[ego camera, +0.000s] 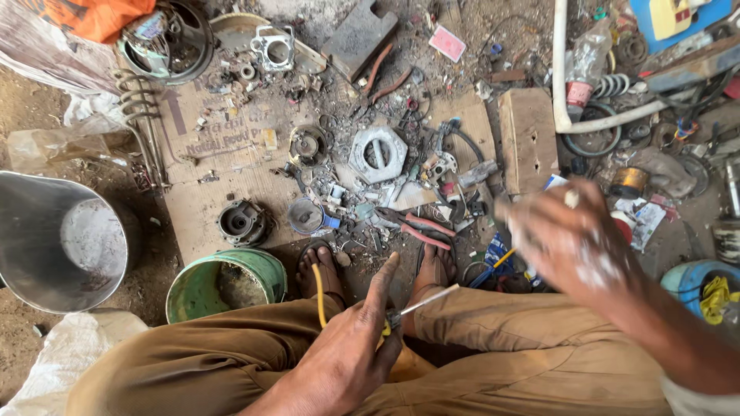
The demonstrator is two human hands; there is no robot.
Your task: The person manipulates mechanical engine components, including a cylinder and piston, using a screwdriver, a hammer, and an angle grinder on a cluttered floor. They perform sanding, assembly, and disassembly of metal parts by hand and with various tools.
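My left hand (351,347) rests on my knee and grips a yellow wire (318,296) whose pale stripped end (428,299) sticks out to the right. My right hand (566,239) is raised at the right, blurred by motion, fingers loosely curled; a small pale bit shows near its fingertips, and I cannot tell if it is held. Red-handled pliers (422,229) lie on the ground just beyond my sandalled feet (322,270). I sit in brown trousers (493,354).
A cardboard sheet (223,154) is strewn with metal engine parts, including a hexagonal cover (378,154). A green bucket (223,283) and a steel pot (62,243) stand at left. A wooden block (528,139), white pipe (561,69) and blue container (697,281) lie at right.
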